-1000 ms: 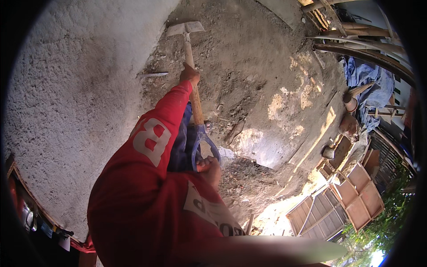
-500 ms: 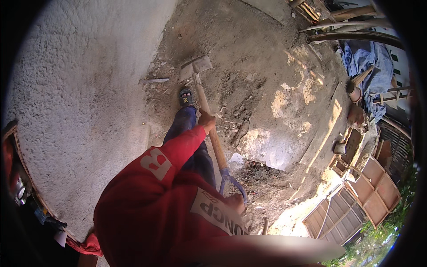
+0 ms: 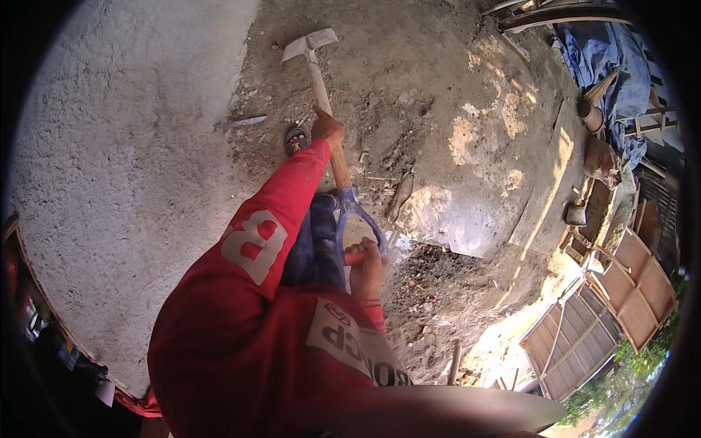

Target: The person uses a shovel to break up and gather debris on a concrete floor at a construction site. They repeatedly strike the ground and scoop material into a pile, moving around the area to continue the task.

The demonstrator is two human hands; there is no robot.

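A shovel with a flat metal blade (image 3: 321,38), a wooden shaft (image 3: 340,169) and a blue D-shaped handle (image 3: 374,225) reaches away from me over the dirt. My left hand (image 3: 328,130) is wrapped round the shaft, partway down toward the blade. At the near end my right hand (image 3: 367,269) is closed on the reddish crossbar (image 3: 355,258) of the D-handle. The blade lies at or just above the ground; which, I cannot tell. My foot in a dark sandal (image 3: 296,141) stands left of the shaft.
A rough pale wall (image 3: 131,160) rises on the left. A thin flat strip (image 3: 244,122) lies by its base. Dark rubble (image 3: 438,281) and a pale sheet (image 3: 445,223) are right of me. Farther right are a blue tarp (image 3: 628,80), a sack (image 3: 600,159) and wooden panels (image 3: 634,288).
The shovel has moved forward, away from me, with both hands still on it. My left arm has stretched out, and my right hand has come forward into fuller view.
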